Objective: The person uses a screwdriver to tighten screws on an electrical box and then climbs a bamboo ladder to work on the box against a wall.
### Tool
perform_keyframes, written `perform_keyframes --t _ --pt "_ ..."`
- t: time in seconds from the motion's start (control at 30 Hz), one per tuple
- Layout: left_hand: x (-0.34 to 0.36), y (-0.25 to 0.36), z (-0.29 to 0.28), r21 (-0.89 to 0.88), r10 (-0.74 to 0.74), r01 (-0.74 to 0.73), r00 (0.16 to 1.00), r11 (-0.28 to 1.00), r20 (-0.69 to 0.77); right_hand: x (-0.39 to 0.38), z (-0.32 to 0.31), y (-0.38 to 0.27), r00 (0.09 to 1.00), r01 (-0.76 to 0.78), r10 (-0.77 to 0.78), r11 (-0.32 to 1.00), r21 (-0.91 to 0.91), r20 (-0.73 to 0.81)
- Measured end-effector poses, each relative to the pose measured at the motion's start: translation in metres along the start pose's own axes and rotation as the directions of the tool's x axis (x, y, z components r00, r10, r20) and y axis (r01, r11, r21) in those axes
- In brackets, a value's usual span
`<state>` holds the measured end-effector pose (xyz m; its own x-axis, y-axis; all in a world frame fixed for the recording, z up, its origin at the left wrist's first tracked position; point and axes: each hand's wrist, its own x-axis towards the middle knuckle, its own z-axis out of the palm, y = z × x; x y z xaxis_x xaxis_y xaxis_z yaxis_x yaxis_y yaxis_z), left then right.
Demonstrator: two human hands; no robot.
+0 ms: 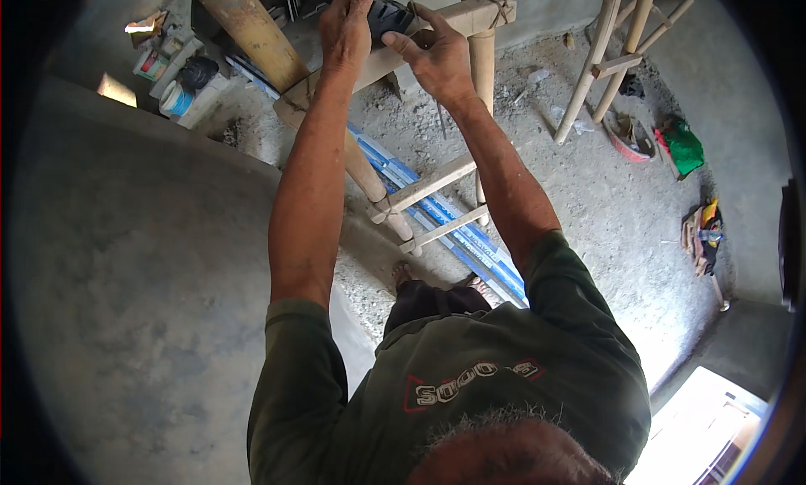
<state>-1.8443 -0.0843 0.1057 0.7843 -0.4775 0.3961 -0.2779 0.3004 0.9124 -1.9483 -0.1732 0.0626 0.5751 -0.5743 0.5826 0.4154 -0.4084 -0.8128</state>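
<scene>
A: Start with the biggest thing you see.
B: A grey wall (151,275) fills the left side, and a rough, dusty floor (588,225) spreads across to the right.

A: And standing on that?
B: A trestle of bamboo and timber (428,187), lashed at its joints, right in front of the person. A smaller frame of poles (588,65) stands well apart from it, at the upper right.

A: What's the blue?
B: Long blue-and-white strips (491,254), lying on the floor and running beneath the lower bars of the trestle.

A: Smaller now.
B: Beyond the smaller frame's legs sits a red-rimmed basin (635,156), with a green bag (684,147) just beside it. At the upper left, a white-and-blue bucket (176,99) stands near other containers.

A: Where are the hands?
B: Both reach up to the trestle's top beam. The right hand (438,61) has its thumb and forefinger closed on the right edge of a black object (388,19). The left hand (346,27) is at that object's left side; I can't tell how firmly it grips.

A: So the black object is where?
B: Between the two hands, up at the beam. Its far part is cut off from clear view.
</scene>
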Motion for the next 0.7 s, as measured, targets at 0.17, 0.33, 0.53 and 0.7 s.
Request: perform_keyframes --t 0.17,0.33,0.53,0.7 --pt "0.008 0.004 -0.001 0.122 0.008 -0.004 1.000 0.993 -0.030 -0.028 -0.001 -0.011 0.976 0.112 -0.148 0.970 -0.217 -0.159" --pt "0.017 -0.001 0.030 0.053 -0.029 0.031 0.999 0.998 -0.037 -0.060 -0.005 -0.022 0.982 -0.003 -0.020 0.992 -0.125 -0.188" --pt "0.031 -0.010 0.032 0.125 0.082 -0.081 0.997 0.989 0.003 -0.044 -0.003 -0.033 0.952 -0.199 0.198 0.980 0.020 -0.232" --pt "0.022 0.016 0.058 0.350 -0.069 0.094 0.994 0.932 -0.084 -0.034 0.002 -0.013 0.939 -0.191 0.203 0.979 0.071 -0.277"
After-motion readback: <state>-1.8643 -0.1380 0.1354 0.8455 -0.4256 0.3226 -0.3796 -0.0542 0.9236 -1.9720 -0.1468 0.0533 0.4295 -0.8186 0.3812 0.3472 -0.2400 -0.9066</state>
